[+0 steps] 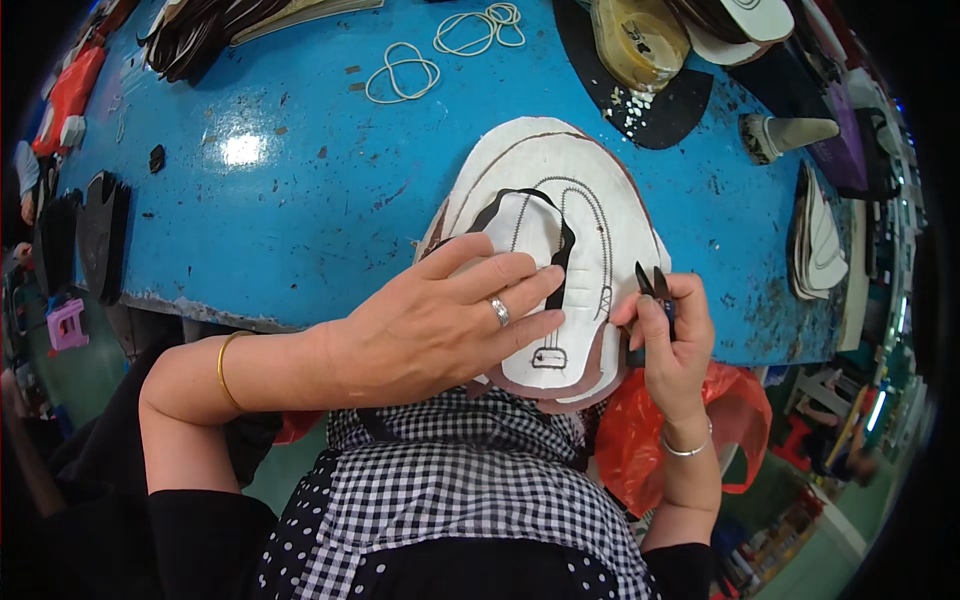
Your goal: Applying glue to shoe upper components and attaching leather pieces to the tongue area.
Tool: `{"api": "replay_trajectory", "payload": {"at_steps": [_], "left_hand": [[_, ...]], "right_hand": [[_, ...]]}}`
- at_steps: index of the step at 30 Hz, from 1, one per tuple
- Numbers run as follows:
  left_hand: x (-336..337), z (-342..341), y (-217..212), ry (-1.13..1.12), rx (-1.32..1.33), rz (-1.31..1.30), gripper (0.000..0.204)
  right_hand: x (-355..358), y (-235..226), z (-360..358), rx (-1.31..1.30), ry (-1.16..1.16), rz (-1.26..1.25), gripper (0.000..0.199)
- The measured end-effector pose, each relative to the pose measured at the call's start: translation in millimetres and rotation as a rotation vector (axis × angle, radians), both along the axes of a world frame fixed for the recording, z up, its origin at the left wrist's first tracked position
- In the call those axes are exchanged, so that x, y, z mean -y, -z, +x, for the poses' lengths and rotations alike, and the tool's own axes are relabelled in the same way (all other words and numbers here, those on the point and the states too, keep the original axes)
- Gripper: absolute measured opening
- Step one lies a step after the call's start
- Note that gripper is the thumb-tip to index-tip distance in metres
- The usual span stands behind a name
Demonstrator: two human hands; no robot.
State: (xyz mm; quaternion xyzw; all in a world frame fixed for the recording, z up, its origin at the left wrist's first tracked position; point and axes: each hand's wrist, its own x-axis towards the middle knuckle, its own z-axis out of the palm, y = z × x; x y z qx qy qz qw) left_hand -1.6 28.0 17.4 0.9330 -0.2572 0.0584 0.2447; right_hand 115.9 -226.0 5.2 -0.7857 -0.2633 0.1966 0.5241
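Note:
A stack of white-backed shoe upper pieces (625,185) with brown edges lies at the front edge of the blue table. Dark zigzag stitching runs over the top piece, and a wavy black strip (567,240) curves across it. My left hand (430,315) rests on this piece with its fingers stretched out, over part of the black strip. In my right hand (678,345) are small black thread snips (661,286), held at the stack's right edge. Their blades stand apart and point away from me. The fingers hide most of the snips' handles.
Pale rubber bands (402,98) lie at the back of the blue table (330,180). A yellowed tub (640,45) stands on a black curved sheet (690,118). A grey cone (800,133) and stacked white pieces (822,245) are right. A red plastic bag (640,450) hangs below the edge.

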Motion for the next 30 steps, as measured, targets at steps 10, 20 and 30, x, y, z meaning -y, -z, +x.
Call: {"api": "replay_trajectory", "payload": {"at_steps": [10,20,30], "left_hand": [[-30,26,-16,-0.036,0.067,-0.419,0.04],[-20,73,-1,-0.126,-0.107,-0.247,0.02],[-25,74,6,-0.08,-0.171,-0.398,0.012]], "right_hand": [[-8,-31,17,0.296,-0.172,-0.134,0.008],[-29,-43,28,0.607,-0.552,-0.3,0.019],[-35,-52,33,0.52,-0.388,-0.411,0.023]]}}
